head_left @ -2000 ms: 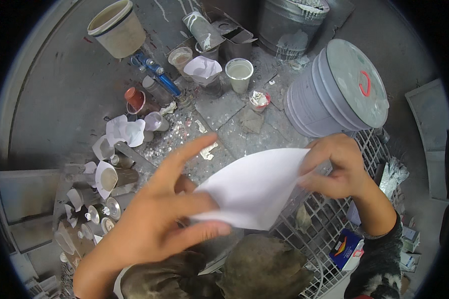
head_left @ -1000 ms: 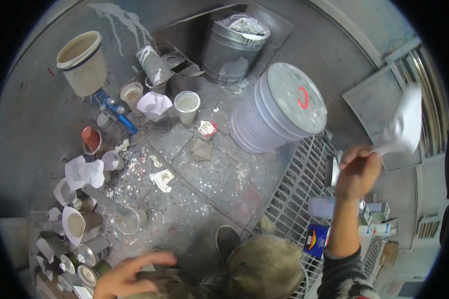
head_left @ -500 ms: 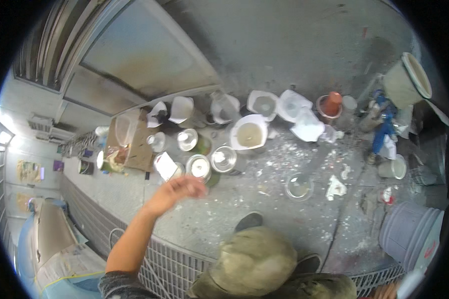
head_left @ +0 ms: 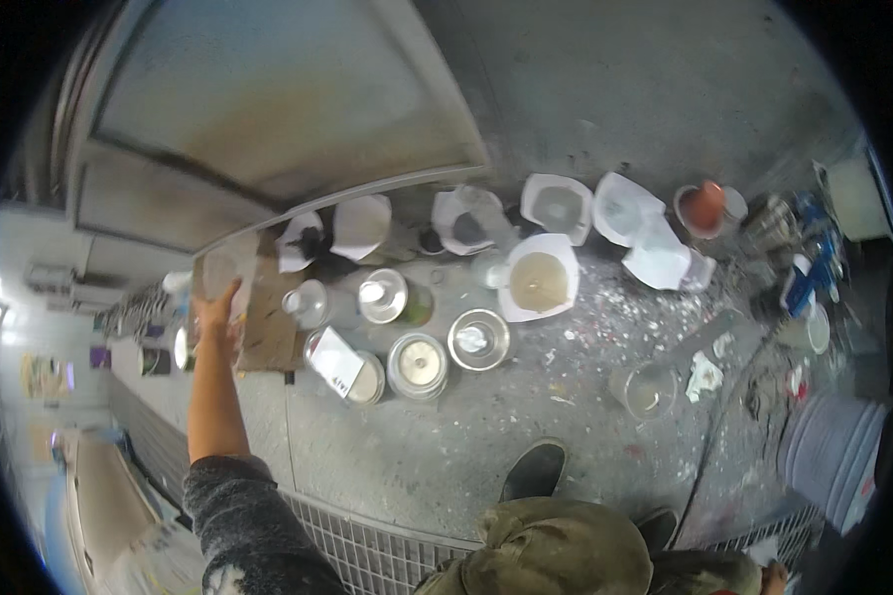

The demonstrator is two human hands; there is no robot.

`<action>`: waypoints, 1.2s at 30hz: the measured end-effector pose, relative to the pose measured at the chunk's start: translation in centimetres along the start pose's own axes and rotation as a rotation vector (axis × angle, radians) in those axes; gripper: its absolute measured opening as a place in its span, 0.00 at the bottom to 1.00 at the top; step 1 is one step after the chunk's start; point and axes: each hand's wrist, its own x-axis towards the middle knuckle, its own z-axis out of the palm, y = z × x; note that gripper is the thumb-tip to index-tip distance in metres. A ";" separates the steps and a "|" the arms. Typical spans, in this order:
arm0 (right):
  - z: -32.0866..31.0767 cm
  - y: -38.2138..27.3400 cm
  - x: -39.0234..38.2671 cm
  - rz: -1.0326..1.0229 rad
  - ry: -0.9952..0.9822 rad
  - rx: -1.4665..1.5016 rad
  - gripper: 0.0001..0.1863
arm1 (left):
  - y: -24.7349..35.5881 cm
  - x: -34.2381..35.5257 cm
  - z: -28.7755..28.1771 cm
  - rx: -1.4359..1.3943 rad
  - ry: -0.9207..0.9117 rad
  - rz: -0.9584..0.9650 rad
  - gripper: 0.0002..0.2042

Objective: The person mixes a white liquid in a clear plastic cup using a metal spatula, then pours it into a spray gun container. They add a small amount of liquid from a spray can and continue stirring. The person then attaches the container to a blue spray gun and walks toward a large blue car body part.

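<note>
My left arm reaches far out to the left, and my left hand [head_left: 215, 309] is at the open side of a cardboard box [head_left: 271, 322]. Its thumb and fingers close around the near end of a clear plastic cup [head_left: 224, 264] in the box; some fingers are hidden. At the bottom right edge, only part of my right hand [head_left: 775, 577] shows, its fingers curled by a whitish thing too cut off to name. Metal cans [head_left: 417, 365] with pale lids stand right of the box, and a white card [head_left: 335, 363] lies over one of them.
Paper strainers [head_left: 558, 206] in containers line the wall, one holding beige liquid [head_left: 539, 283]. A clear cup [head_left: 646, 391] stands on the paint-spattered floor. A ribbed bucket [head_left: 831, 458], a red-brown cup [head_left: 702, 209] and blue spray guns [head_left: 814, 268] are at right. Floor grating [head_left: 377, 540] runs nearby.
My left hand has moved from above the cans leftward to the cup in the cardboard box. The view has shifted, and my right hand remains at the lower right edge.
</note>
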 end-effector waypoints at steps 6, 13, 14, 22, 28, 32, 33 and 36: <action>7.8 -18.4 -10.6 -0.870 0.517 -0.267 0.13 | -8.4 10.9 4.9 0.230 -0.216 0.264 0.36; 10.6 -47.3 -23.3 -1.646 1.083 0.070 0.20 | -8.1 11.0 9.9 0.186 -0.226 -0.125 0.18; 10.5 -50.3 -24.1 -1.723 1.090 0.116 0.20 | -7.9 10.8 10.2 0.215 -0.207 -0.122 0.19; 15.1 -58.7 -20.4 -1.173 1.153 -0.582 0.22 | -6.4 6.4 7.6 0.487 0.048 0.009 0.23; 13.6 -53.2 -18.4 -1.282 0.974 -0.098 0.24 | 5.1 -9.9 0.1 0.397 0.480 0.735 0.22; 16.5 -48.7 -15.7 -1.329 0.574 -0.003 0.21 | 13.8 -26.1 3.2 -0.174 -0.139 0.978 0.12; 18.3 -47.7 -14.4 -1.300 0.530 -0.098 0.20 | 15.4 -32.9 5.9 -0.683 -0.402 0.858 0.05; 24.7 -44.8 -10.7 -1.245 0.378 -0.432 0.18 | 20.0 -43.8 9.5 -0.322 -0.975 0.951 0.09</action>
